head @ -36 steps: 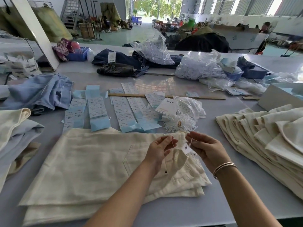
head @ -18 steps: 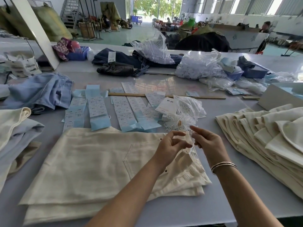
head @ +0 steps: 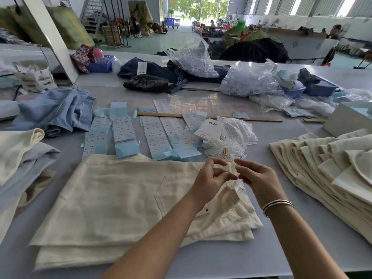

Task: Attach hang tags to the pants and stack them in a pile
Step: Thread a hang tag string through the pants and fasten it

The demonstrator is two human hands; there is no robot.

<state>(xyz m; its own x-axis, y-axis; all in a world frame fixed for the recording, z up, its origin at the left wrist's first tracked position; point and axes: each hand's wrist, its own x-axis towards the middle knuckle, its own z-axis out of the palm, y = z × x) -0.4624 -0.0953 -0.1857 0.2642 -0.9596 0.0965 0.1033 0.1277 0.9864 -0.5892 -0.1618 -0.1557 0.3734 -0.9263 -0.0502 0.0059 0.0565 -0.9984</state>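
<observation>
Left hand (head: 211, 176) and right hand (head: 255, 176) both pinch the raised waistband (head: 231, 168) of cream pants (head: 112, 198).

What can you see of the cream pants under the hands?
The cream pants look like woven cotton, folded flat on the grey table, waistband toward the right, a patch pocket facing up. Both hands, left and right, lift and pinch a waistband part. Folded layers show at the near edge.
</observation>
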